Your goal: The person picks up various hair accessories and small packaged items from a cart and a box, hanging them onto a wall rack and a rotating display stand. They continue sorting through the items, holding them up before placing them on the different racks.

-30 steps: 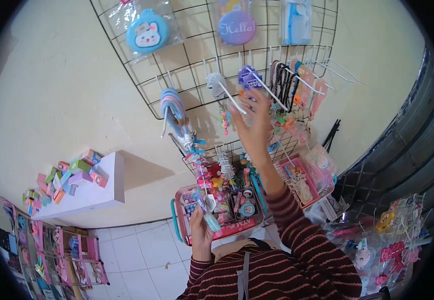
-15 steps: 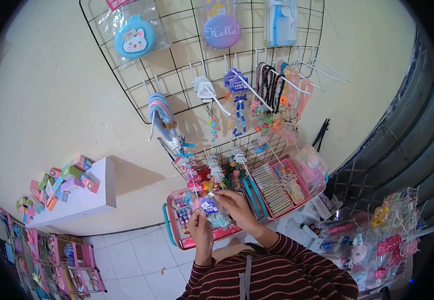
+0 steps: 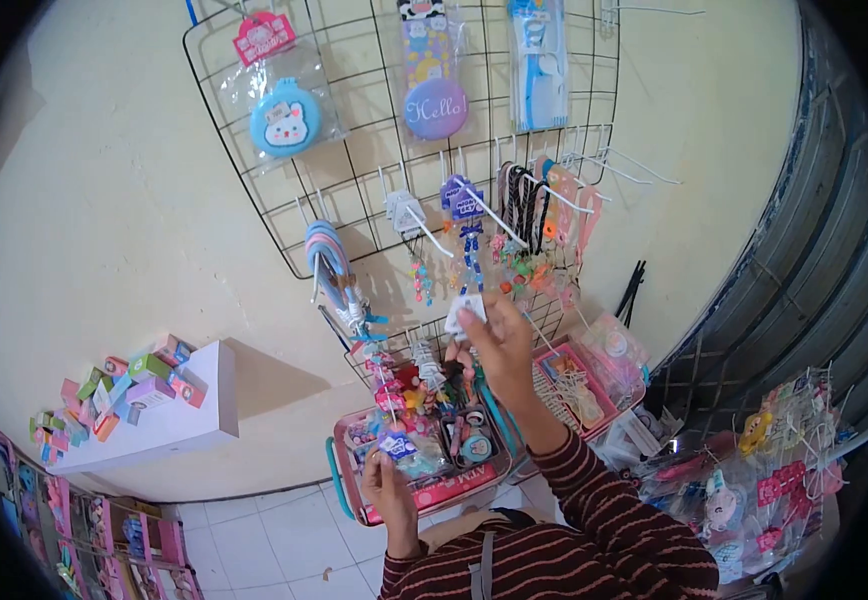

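Note:
My right hand [image 3: 510, 355] is raised before the wire rack, its thumb and fingers pinching a white card tag [image 3: 465, 316]. What hangs from that tag is mostly hidden by the hand. Just above it dangles a blue beaded strap [image 3: 472, 255] under a purple card [image 3: 463, 198] on a hook. Lower down, my left hand [image 3: 390, 490] grips a purple card tag [image 3: 397, 445] by its lower edge. Clear packaging shows to the right of this tag, over a pink basket [image 3: 359, 495].
Pouches hang on the upper wire rack [image 3: 354, 150], with long white hooks [image 3: 494, 218] sticking out. A white shelf [image 3: 194, 420] with small boxes is at left. Packaged goods [image 3: 744, 490] hang at lower right beside a metal shutter [image 3: 754, 280].
My right hand has moved up, away from my left hand, and now carries a white tag near the hooks. My left hand stays low with the purple tag. The view has tilted upward.

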A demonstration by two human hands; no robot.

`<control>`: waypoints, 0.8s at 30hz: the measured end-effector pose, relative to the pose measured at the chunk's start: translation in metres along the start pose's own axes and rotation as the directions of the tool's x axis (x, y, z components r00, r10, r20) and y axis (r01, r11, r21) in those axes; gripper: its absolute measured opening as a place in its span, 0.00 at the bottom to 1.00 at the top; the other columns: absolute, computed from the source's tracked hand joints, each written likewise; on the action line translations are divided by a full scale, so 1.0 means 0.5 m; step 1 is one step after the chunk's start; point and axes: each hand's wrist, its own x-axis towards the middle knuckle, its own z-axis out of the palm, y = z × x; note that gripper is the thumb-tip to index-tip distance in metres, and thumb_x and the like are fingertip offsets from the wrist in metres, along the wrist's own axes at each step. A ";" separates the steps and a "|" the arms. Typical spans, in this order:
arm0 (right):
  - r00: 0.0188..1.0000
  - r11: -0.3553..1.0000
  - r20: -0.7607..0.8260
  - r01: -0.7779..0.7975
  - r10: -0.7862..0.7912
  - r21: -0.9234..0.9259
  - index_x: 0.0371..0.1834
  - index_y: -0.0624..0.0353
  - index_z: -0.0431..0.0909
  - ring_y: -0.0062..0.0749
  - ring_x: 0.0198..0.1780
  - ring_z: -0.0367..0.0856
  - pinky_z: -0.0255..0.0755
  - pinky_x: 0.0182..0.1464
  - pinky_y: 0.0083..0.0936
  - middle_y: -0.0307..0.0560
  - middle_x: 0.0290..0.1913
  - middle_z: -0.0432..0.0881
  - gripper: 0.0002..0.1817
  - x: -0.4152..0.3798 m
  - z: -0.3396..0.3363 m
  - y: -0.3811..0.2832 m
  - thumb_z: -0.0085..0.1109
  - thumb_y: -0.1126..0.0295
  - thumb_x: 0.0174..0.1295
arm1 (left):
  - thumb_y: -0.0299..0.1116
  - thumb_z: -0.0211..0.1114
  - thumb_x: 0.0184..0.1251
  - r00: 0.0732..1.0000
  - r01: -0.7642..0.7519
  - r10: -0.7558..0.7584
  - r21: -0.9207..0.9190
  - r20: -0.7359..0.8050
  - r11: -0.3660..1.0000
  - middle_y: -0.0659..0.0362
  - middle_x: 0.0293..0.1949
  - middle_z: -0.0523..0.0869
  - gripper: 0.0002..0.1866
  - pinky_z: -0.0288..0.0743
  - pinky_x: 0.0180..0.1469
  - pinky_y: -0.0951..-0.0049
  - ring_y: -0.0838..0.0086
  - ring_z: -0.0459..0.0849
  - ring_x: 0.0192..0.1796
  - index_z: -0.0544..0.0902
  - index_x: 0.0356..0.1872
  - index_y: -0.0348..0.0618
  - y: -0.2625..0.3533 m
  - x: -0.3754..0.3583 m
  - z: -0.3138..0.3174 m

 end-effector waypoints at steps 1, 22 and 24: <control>0.999 0.999 -0.001 0.042 -0.042 -0.029 0.34 0.64 0.67 0.18 0.20 0.72 0.60 0.17 0.10 0.39 0.25 0.73 0.07 0.016 0.002 -0.011 0.49 0.71 0.56 | 0.28 0.53 0.58 1.000 0.000 0.000 -0.014 -0.005 1.000 0.62 0.37 0.75 0.07 0.63 0.37 0.85 0.85 0.71 0.35 0.74 0.34 0.35 -0.001 0.001 -0.010; 0.993 0.966 0.053 0.113 -0.103 -0.232 0.34 0.65 0.69 0.16 0.19 0.70 0.65 0.20 0.13 0.38 0.20 0.73 0.11 0.240 0.007 0.098 0.56 0.73 0.50 | 0.30 0.56 0.56 0.998 0.063 -0.062 0.094 -0.020 0.994 0.69 0.18 0.69 0.05 0.51 0.18 0.88 0.89 0.61 0.18 0.74 0.26 0.39 0.028 0.008 0.011; 0.914 0.724 0.008 0.328 -0.406 -0.607 0.41 0.65 0.66 0.27 0.30 0.74 0.69 0.32 0.20 0.45 0.29 0.74 0.17 0.230 -0.009 0.141 0.57 0.71 0.49 | 0.29 0.56 0.56 1.000 0.015 -0.011 0.185 -0.021 0.983 0.70 0.18 0.69 0.04 0.51 0.20 0.88 0.90 0.61 0.19 0.75 0.26 0.40 0.041 0.004 0.038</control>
